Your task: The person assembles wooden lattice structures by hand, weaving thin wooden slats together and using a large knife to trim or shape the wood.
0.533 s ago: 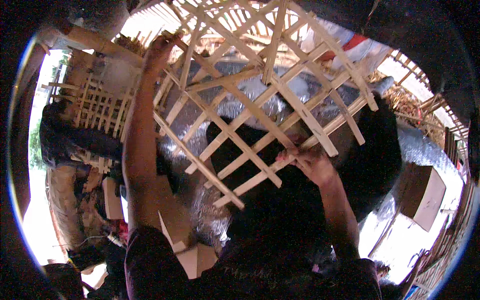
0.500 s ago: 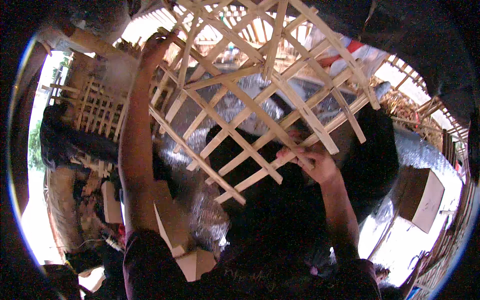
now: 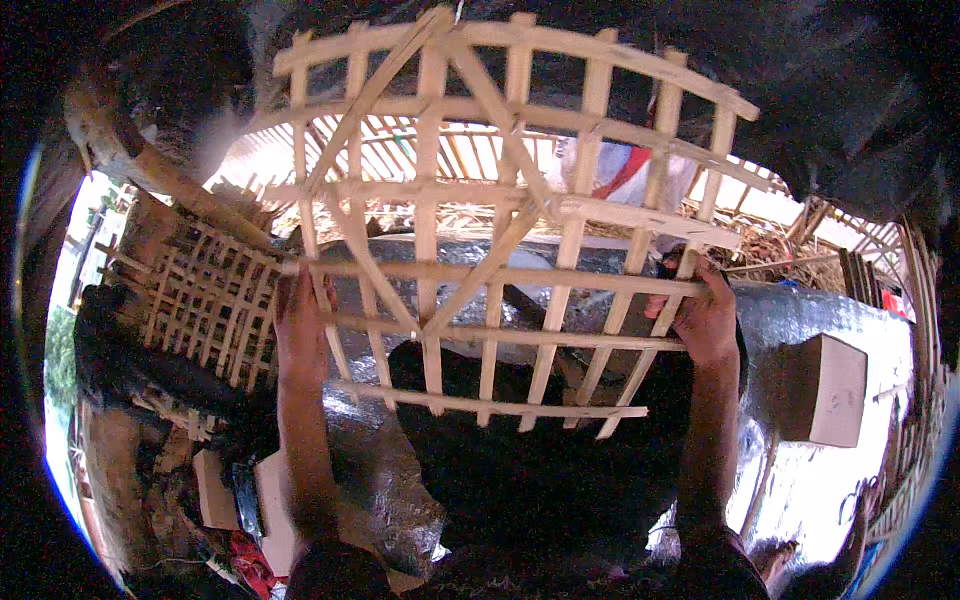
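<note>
Both hands are holding up the wooden lattice [image 3: 460, 272], which is filling the frame's centre and upper middle. Left hand [image 3: 302, 300] is closing its fingers round the left edge, some fingertips hiding; right hand [image 3: 708, 315] is pinching an outer slat, centre right. Lattice is looking mostly assembled: crossed slats are forming a full grid, diagonal slats [image 3: 380, 95] are lying across it. Slat ends are sticking out unevenly; can't tell if anything is remaining. Beyond, a cardboard box [image 3: 835, 390] is sitting right, a smaller lattice [image 3: 205, 300] is standing left.
</note>
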A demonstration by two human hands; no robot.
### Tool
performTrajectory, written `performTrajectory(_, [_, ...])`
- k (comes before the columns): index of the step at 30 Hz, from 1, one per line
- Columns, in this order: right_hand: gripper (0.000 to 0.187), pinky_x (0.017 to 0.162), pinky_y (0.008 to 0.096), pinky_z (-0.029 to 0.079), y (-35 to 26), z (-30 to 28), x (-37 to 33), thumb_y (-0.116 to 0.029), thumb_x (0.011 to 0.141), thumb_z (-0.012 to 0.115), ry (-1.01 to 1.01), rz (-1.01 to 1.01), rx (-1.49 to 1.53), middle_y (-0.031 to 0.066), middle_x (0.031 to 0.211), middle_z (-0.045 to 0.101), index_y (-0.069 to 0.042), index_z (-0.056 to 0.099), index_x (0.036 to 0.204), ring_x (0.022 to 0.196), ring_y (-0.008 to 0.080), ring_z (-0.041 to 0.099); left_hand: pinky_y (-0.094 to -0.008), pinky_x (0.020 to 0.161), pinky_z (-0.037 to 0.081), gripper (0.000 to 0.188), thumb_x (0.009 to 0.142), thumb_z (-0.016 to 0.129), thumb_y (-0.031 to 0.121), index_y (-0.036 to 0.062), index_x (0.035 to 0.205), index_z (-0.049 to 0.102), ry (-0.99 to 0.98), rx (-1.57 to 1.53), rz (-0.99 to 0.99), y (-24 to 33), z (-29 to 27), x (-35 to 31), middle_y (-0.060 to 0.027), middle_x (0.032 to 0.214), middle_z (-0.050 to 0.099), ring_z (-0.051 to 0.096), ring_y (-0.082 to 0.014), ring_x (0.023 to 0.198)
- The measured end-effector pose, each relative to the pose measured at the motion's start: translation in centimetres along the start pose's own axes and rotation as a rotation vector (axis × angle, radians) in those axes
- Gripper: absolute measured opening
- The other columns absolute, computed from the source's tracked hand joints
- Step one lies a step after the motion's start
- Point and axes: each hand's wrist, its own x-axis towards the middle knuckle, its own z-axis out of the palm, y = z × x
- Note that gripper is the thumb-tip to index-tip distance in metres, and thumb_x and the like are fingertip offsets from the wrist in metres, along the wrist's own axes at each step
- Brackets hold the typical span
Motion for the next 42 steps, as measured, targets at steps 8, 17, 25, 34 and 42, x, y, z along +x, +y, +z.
performTrajectory(8, [0.025,0.073,0.0337,0.055,3.1,1.5,-0.4,-0.020,0.092,0.053,-0.033,-0.037,-0.036,0.0106,0.098,0.064,-0.003,0.058,0.109,0.088,0.0223,0.065,-0.0308,0.071,0.047,0.043,0.091,0.058,0.032,0.0103,0.127,0.049,0.321,-0.339,-0.118,-13.2,-5.4,-5.6,-0.0061,0.111,0.057,0.055,-0.0163,0.088])
performTrajectory(17, [0.049,0.060,0.0295,0.027,2.1,2.3,-3.7,-0.052,0.093,0.042,-0.239,-0.429,0.901,-0.0029,0.060,0.026,-0.015,0.031,0.062,0.062,0.0132,0.027,-0.0344,0.078,0.050,0.039,0.089,0.060,0.030,0.0024,0.117,0.058,0.484,-0.054,0.092,-22.1,-9.7,-5.1,-0.0106,0.111,0.060,0.059,-0.0224,0.095])
performTrajectory(25, [0.060,0.061,0.0317,0.026,2.2,4.3,-6.6,-0.067,0.089,0.031,-0.512,-0.455,0.843,-0.0025,0.056,0.023,-0.015,0.030,0.059,0.060,0.0153,0.028,-0.0352,0.081,0.050,0.040,0.090,0.059,0.031,0.0019,0.118,0.057,0.523,-0.067,0.013,-20.7,-6.5,-4.2,-0.0114,0.113,0.060,0.058,-0.0230,0.097])
performTrajectory(34, [0.064,0.052,0.0290,0.022,2.2,6.2,-6.7,-0.069,0.088,0.033,-0.493,-0.389,0.918,-0.0036,0.052,0.019,-0.015,0.026,0.056,0.052,0.0122,0.024,-0.0361,0.084,0.049,0.041,0.091,0.057,0.031,0.0013,0.119,0.055,0.504,-0.079,-0.023,-20.4,-6.9,-4.2,-0.0122,0.115,0.059,0.058,-0.0237,0.099])
performTrajectory(42, [0.064,0.052,0.0285,0.020,2.3,6.0,-6.6,-0.070,0.088,0.034,-0.575,-0.344,0.952,-0.0042,0.053,0.019,-0.015,0.024,0.057,0.053,0.0114,0.024,-0.0369,0.086,0.049,0.042,0.092,0.056,0.032,0.0008,0.121,0.054,0.509,-0.084,-0.036,-20.1,-7.2,-5.1,-0.0129,0.117,0.058,0.057,-0.0243,0.102])
